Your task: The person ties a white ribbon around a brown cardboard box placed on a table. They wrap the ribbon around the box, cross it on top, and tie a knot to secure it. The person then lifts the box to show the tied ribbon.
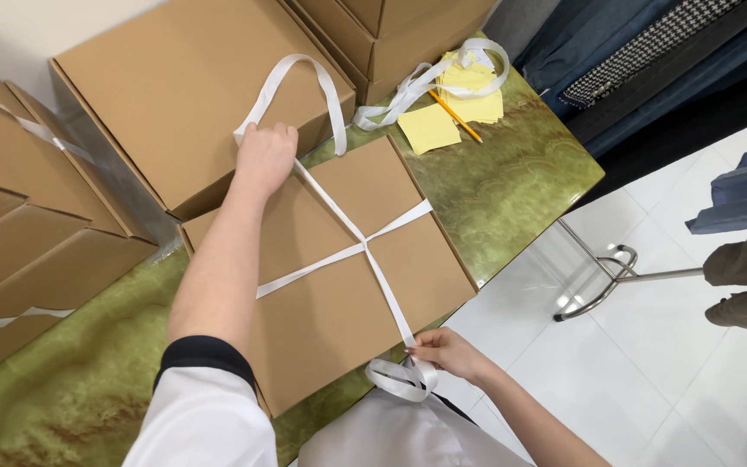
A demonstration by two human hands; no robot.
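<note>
- The left hand (265,156) is closed in a loose fist, gripping one end of the white ribbon (339,227) at the far edge of the flat cardboard box (330,303); a loop of the same ribbon arches up from the fist over the neighbouring box.
- The right hand (444,350) pinches the ribbon's other end between thumb and fingertips at the near corner of the box, with a coil of spare ribbon (401,379) hanging just below it.
- The two hands are well apart, at opposite sides of the box, and the ribbon runs taut between them.
- The ribbon crosses itself near the middle of the lid, forming an X with a second strand running side to side.
- The box is plain brown, square, shut, and lies on a green marbled table (503,186) near its edge.
- A larger closed cardboard box (183,86) sits just behind it; more boxes are stacked to the left.
- Yellow paper sheets (430,128), a pencil (456,117) and more ribbon lie farther back.
</note>
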